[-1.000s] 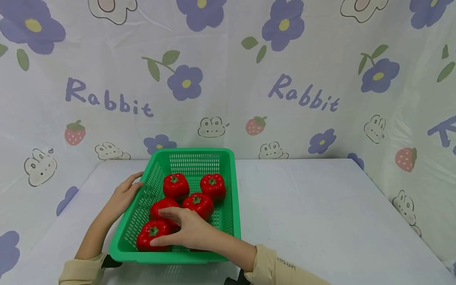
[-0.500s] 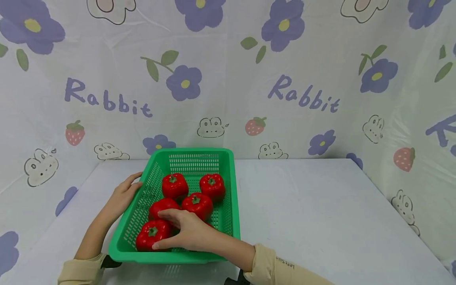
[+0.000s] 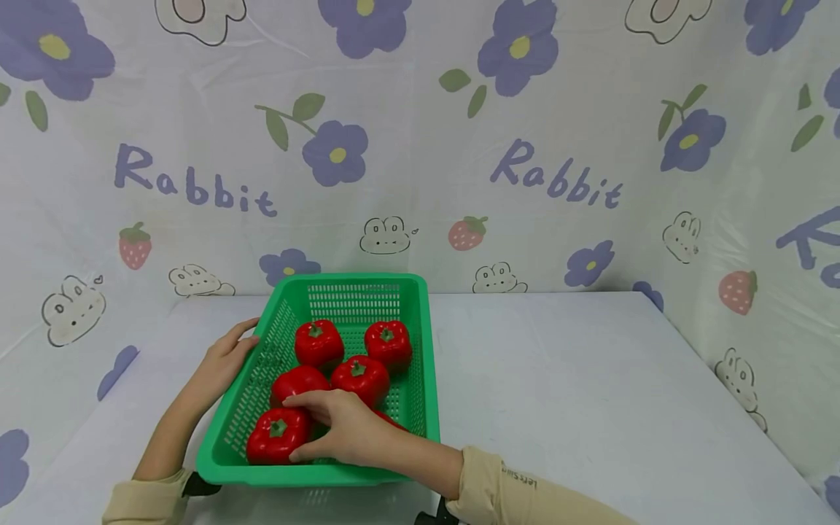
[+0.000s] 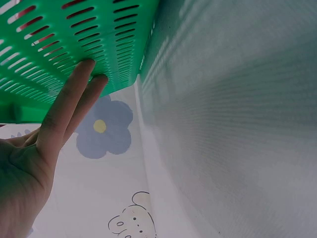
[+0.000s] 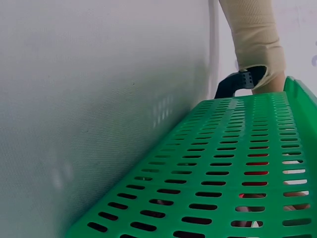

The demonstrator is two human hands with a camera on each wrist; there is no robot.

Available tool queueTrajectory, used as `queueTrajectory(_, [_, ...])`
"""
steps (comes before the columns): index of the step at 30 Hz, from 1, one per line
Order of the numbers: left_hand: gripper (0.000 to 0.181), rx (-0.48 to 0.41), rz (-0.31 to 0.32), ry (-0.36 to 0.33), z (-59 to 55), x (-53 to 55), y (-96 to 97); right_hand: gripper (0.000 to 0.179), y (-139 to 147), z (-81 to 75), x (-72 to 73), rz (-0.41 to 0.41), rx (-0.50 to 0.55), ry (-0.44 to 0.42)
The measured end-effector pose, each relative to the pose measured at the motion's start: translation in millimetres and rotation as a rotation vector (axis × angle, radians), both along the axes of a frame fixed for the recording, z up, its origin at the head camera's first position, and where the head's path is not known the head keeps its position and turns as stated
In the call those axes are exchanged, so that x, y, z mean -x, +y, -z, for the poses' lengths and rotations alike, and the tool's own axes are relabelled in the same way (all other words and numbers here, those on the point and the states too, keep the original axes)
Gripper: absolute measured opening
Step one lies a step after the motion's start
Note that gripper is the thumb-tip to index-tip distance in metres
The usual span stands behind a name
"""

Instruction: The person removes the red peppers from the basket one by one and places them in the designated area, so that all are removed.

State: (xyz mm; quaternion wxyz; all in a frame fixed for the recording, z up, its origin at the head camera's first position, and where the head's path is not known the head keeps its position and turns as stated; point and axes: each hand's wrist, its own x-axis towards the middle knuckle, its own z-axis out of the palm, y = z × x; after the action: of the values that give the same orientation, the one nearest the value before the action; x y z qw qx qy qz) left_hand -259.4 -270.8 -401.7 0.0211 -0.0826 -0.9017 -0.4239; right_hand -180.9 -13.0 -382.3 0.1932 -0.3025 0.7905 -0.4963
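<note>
A green plastic basket holds several red bell peppers. My right hand is inside its front part, thumb and fingers spread apart in a curve beside the front-left bell pepper. The thumb tip lies at that pepper's lower right edge. Another bell pepper sits just behind it. Part of a red thing, largely covered by the right hand, shows near the wrist. My left hand rests on the basket's left side; in the left wrist view its straight fingers touch the slotted outer wall.
Further back in the basket lie more bell peppers. A white table extends to the right, with a patterned curtain behind. In the right wrist view the basket's slotted wall fills the lower right, with a beige sleeve beyond.
The right thumb has slid right from over the front-left pepper to its edge, and the fingers have dropped slightly. The left hand stays in place. The whole view has shifted a little.
</note>
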Motion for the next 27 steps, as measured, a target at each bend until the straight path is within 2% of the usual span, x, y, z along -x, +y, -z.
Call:
queueTrajectory(11, [0.054,-0.017,0.001,-0.006,0.9,0.0,-0.2,0.056,-0.9,-0.7,-1.1,0.024,-0.033,0.034])
queueTrajectory(18, [0.054,-0.010,-0.003,-0.004,1.1,-0.2,-1.0,0.058,-1.6,1.3,0.1,0.024,-0.058,0.086])
queueTrajectory(27, [0.054,-0.011,-0.001,-0.007,0.7,-0.4,0.0,0.055,0.3,-0.2,-1.3,0.057,-0.052,0.132])
